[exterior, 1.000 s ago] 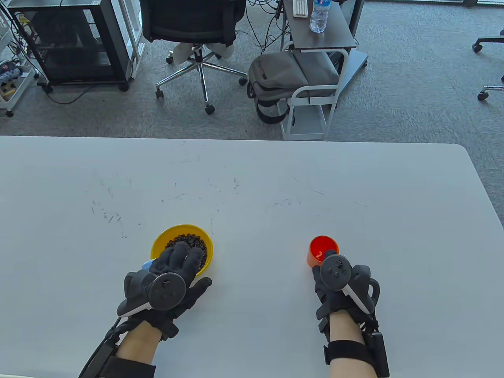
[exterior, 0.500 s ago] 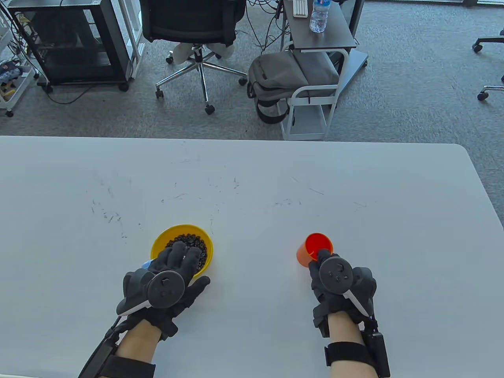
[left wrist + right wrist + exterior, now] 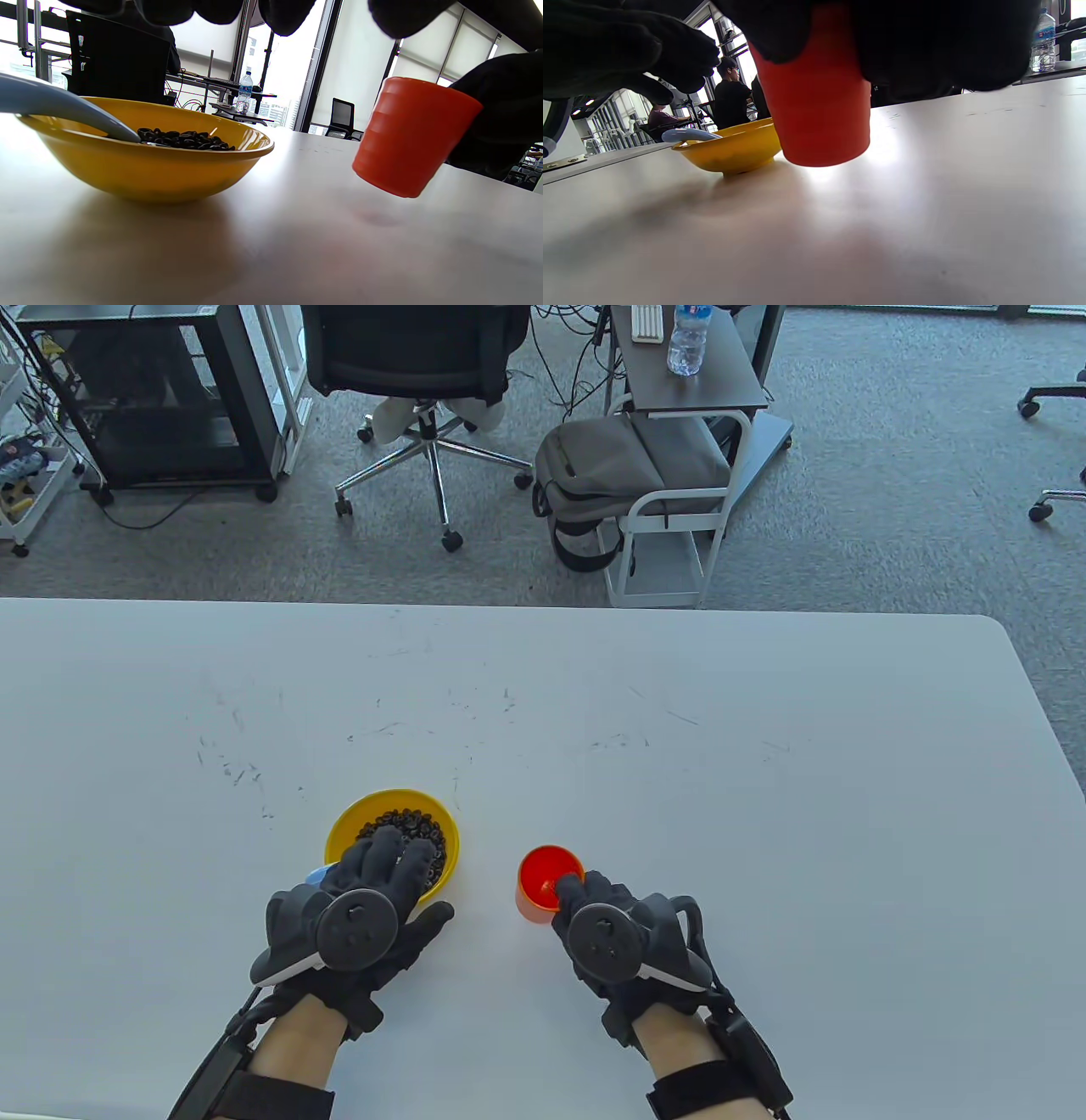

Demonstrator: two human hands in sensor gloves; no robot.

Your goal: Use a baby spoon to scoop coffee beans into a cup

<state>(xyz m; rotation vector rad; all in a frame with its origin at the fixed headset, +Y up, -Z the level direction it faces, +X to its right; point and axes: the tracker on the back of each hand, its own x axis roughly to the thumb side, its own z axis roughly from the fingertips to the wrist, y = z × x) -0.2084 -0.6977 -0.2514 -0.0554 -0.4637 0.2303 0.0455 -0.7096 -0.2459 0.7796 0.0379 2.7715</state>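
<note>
Right hand (image 3: 632,942) grips red cup (image 3: 547,885), lifted and tilted, just beside yellow bowl (image 3: 348,823). Left hand (image 3: 356,912) hovers fingers spread over beans (image 3: 182,139), empty; spoon (image 3: 63,106) rests in bowl. Risk: tilted cup slips or knocks bowl.

Right hand (image 3: 632,937) around an orange cup (image 3: 543,882) just right of the yellow bean bowl (image 3: 348,823), left hand (image 3: 356,916) over its near rim.
</note>
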